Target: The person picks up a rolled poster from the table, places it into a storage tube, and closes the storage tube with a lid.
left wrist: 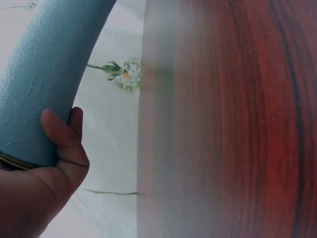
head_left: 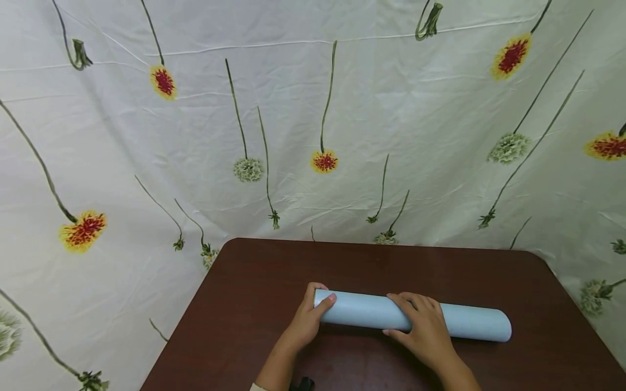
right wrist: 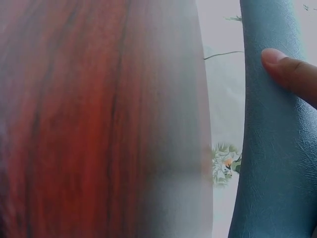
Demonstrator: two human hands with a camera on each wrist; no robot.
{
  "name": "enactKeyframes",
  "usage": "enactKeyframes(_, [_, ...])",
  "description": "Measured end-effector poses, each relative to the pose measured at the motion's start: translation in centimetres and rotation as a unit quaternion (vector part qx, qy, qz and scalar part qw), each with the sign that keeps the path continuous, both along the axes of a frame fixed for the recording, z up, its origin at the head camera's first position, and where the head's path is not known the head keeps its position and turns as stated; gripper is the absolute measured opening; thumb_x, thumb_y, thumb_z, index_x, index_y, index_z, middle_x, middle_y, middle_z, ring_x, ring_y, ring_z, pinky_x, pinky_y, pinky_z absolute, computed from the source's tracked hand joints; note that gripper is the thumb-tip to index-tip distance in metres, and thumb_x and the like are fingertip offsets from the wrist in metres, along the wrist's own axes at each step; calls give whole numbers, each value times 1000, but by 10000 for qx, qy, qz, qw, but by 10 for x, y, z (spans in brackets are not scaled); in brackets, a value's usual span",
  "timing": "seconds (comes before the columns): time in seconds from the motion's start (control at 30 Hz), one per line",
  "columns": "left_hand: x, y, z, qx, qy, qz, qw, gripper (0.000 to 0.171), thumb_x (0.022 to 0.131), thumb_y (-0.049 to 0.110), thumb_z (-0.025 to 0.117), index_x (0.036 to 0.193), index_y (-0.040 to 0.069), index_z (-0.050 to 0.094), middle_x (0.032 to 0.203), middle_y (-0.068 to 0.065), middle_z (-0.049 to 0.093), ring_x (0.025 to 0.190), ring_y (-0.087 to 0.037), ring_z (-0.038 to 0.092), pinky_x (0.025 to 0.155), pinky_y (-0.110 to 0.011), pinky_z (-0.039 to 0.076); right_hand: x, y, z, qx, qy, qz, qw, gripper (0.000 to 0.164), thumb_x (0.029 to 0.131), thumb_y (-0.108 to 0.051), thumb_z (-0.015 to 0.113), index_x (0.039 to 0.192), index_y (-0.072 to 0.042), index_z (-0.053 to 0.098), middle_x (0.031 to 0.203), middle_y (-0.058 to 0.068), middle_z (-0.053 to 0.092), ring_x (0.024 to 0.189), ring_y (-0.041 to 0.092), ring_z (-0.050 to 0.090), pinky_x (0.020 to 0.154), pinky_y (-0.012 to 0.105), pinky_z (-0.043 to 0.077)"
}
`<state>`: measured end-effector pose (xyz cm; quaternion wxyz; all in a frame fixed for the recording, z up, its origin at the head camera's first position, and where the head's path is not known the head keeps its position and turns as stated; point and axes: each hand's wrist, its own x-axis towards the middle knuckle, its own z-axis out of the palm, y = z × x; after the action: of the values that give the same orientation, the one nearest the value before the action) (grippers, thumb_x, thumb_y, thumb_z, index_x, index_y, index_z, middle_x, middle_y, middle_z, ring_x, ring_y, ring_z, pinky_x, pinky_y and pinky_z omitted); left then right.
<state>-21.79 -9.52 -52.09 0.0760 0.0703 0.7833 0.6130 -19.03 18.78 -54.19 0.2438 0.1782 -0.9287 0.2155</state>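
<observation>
A long light blue tube (head_left: 359,310) with a wrinkled, leather-like surface lies sideways across the two hands. In the left wrist view, a dark, gold-toned rim shows at the tube's near end. My left hand (head_left: 304,321) grips that left end, thumb on the near side and fingers round the back. Around the middle of the tube, my right hand (head_left: 426,328) holds it from above, with its thumb on the near side. The tube is raised off the brown table (head_left: 274,271); both wrist views show the cloth between tube and tabletop.
A white cloth (head_left: 283,130) printed with flowers and stems hangs behind and beside the table. At the front edge, close to the left forearm, lies a small black object (head_left: 305,384), mostly cut off by the frame.
</observation>
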Motion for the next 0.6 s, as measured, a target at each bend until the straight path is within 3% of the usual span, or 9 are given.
enactKeyframes(0.23, [-5,-7,-3,-249,-185,-159,9994,50,100,48,58,132,14,39,116,-17,57,93,-22,58,78,-34,46,0,0,-1,68,-140,-10,9999,85,61,-42,96,136,-22,64,121,2,65,114,30,61,102,54,37])
enactKeyframes(0.37, [-8,-13,-4,-283,-426,-104,9986,63,95,53,64,135,13,35,122,-15,55,91,-22,58,71,-35,47,0,0,0,6,-285,28,9996,85,63,-42,95,139,-24,62,123,1,65,115,29,61,103,55,36])
enactKeyframes(0.5, [-11,-18,-4,-70,-459,-37,9989,64,93,46,71,133,9,37,120,-13,54,87,-21,56,66,-33,46,0,0,0,-54,-324,113,9994,84,65,-40,95,140,-24,61,125,0,64,116,28,61,104,56,35])
enactKeyframes(0.6, [-13,-21,-5,67,-381,-23,9992,63,92,41,74,134,8,41,121,-13,54,92,-20,57,72,-32,49,0,1,0,-52,-229,129,9996,83,65,-39,94,139,-22,61,125,0,64,116,29,61,102,57,36])
